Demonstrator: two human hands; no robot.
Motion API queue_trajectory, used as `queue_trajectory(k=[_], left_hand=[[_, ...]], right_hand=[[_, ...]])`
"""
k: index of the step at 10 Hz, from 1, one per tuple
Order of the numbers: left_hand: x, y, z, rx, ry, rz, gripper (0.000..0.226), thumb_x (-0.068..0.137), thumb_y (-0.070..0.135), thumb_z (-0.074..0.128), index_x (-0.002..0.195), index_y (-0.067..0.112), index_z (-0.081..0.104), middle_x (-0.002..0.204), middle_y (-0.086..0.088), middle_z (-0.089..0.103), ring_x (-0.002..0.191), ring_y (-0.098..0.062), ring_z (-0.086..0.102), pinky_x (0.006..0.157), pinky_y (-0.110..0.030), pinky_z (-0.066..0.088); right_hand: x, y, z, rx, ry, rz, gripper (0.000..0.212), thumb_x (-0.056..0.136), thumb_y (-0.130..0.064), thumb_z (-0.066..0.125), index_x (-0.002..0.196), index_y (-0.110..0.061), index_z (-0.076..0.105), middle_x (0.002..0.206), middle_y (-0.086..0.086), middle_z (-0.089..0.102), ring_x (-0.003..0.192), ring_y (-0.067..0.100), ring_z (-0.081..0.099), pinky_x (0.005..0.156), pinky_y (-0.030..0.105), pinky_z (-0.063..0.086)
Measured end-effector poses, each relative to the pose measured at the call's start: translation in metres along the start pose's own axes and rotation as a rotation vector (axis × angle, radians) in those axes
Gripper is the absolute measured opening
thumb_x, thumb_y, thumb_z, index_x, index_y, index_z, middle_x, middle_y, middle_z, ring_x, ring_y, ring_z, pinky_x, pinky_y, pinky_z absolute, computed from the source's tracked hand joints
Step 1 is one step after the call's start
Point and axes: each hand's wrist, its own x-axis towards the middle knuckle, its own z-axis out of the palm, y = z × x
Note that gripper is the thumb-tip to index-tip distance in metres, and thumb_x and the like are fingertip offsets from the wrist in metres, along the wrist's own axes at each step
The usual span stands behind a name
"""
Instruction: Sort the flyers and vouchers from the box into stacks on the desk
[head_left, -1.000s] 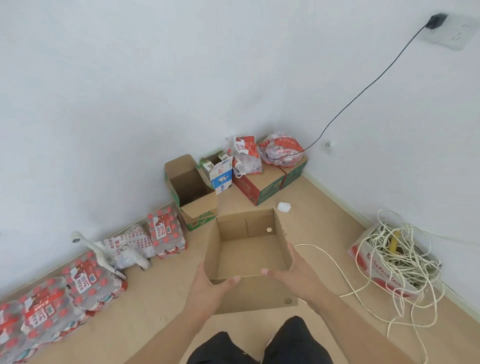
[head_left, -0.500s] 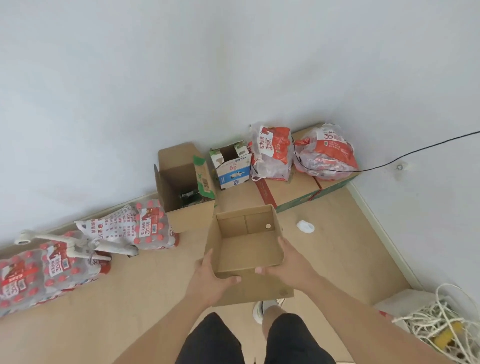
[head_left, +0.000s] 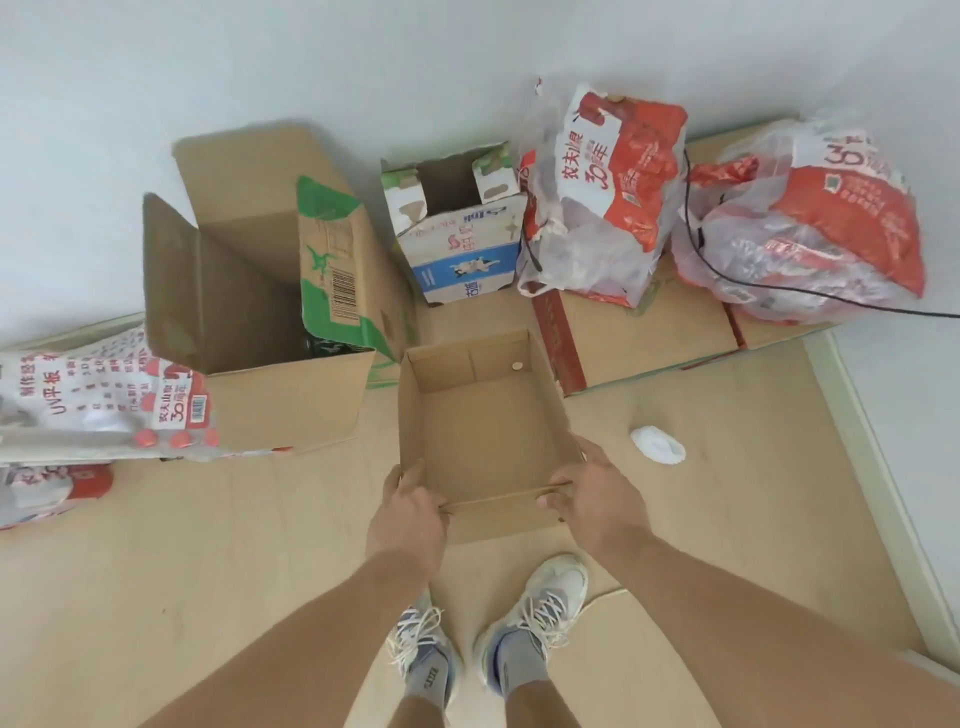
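A plain brown cardboard box (head_left: 483, 415), open at the top, is held low over the wooden floor in front of my feet. Its inside shows only bare cardboard and a small round hole in the far wall; no flyers or vouchers are visible. My left hand (head_left: 408, 512) grips the near left corner of the rim, thumb inside. My right hand (head_left: 597, 499) grips the near right corner, thumb along the near rim. No desk is in view.
A larger open carton (head_left: 260, 332) stands left of the box against the wall. A blue-and-white milk carton box (head_left: 457, 244) and flat cartons with plastic-wrapped bottle packs (head_left: 608, 192) sit behind. Bottle packs (head_left: 104, 410) lie left; a white wad (head_left: 657, 443) lies right.
My view has tipped downward and moved closer to the corner; my shoes now show. The box has come lower toward the floor, still held in both hands.
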Motion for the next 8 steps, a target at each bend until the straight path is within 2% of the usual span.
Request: queue_trajectory(k=[1,2,3,4,5,6,7,8], left_hand=[[0.047,-0.013,0.034,0.236,-0.052,0.092,0.030,0.101,0.026,0.045,0.115,0.030,0.071,0.162,0.005,0.029,0.155,-0.019,0.006,0.123,-0.039,0.024],[0.071,-0.015,0.059,0.530,-0.053,0.137,0.035,0.105,0.034,0.039,0.129,0.033,0.065,0.154,0.009,0.035,0.148,-0.021,0.020,0.115,-0.038,0.031],[0.086,-0.015,0.084,0.608,-0.027,0.142,0.034,0.106,0.031,0.038,0.123,0.029,0.068,0.125,0.002,0.047,0.122,-0.020,0.043,0.090,-0.033,0.042],[0.106,-0.018,0.100,0.535,-0.066,0.119,0.030,0.104,0.018,0.043,0.115,0.027,0.070,0.116,0.000,0.049,0.115,-0.019,0.047,0.074,-0.031,0.048],[0.134,-0.017,0.106,0.410,-0.012,0.136,0.031,0.101,0.008,0.046,0.111,0.022,0.072,0.114,-0.002,0.053,0.114,-0.020,0.051,0.080,-0.032,0.053],[0.161,-0.018,0.112,0.249,0.009,0.162,0.032,0.100,0.005,0.047,0.108,0.019,0.074,0.113,-0.006,0.060,0.109,-0.025,0.059,0.088,-0.033,0.051],[0.179,-0.023,0.115,0.040,0.019,0.121,0.029,0.099,0.014,0.056,0.126,0.018,0.067,0.129,-0.007,0.058,0.123,-0.026,0.055,0.103,-0.033,0.046],[0.171,-0.027,0.116,-0.038,0.128,0.106,0.049,0.096,0.020,0.062,0.143,0.019,0.050,0.152,-0.002,0.040,0.140,-0.019,0.038,0.109,-0.031,0.040]], right_hand=[[0.042,0.019,0.028,-0.056,0.037,-0.007,0.005,0.090,-0.032,0.069,0.088,-0.036,0.072,0.159,-0.015,0.027,0.116,0.016,0.057,0.078,0.027,0.044],[0.071,0.038,0.054,-0.135,0.036,0.010,0.017,0.092,-0.035,0.067,0.107,-0.032,0.074,0.153,-0.006,0.034,0.131,0.017,0.041,0.094,0.030,0.045],[0.092,0.054,0.078,-0.278,0.048,0.060,0.022,0.094,-0.039,0.062,0.112,-0.034,0.073,0.139,-0.002,0.043,0.126,0.020,0.041,0.096,0.033,0.043],[0.112,0.061,0.093,-0.373,0.103,0.111,0.021,0.096,-0.040,0.059,0.111,-0.034,0.071,0.122,-0.002,0.045,0.116,0.020,0.044,0.090,0.034,0.042],[0.138,0.063,0.099,-0.455,0.145,0.156,0.023,0.098,-0.039,0.056,0.115,-0.030,0.069,0.117,0.000,0.042,0.113,0.022,0.043,0.084,0.034,0.041],[0.163,0.063,0.100,-0.425,0.125,0.226,0.028,0.100,-0.029,0.052,0.124,-0.025,0.065,0.122,0.004,0.039,0.115,0.024,0.042,0.078,0.034,0.040],[0.180,0.062,0.104,-0.375,0.100,0.295,0.036,0.098,-0.029,0.055,0.133,-0.023,0.055,0.131,0.005,0.036,0.119,0.025,0.042,0.075,0.036,0.038],[0.176,0.060,0.114,-0.371,0.158,0.253,0.044,0.092,-0.020,0.056,0.136,-0.021,0.049,0.136,0.006,0.036,0.118,0.025,0.045,0.075,0.036,0.041]])
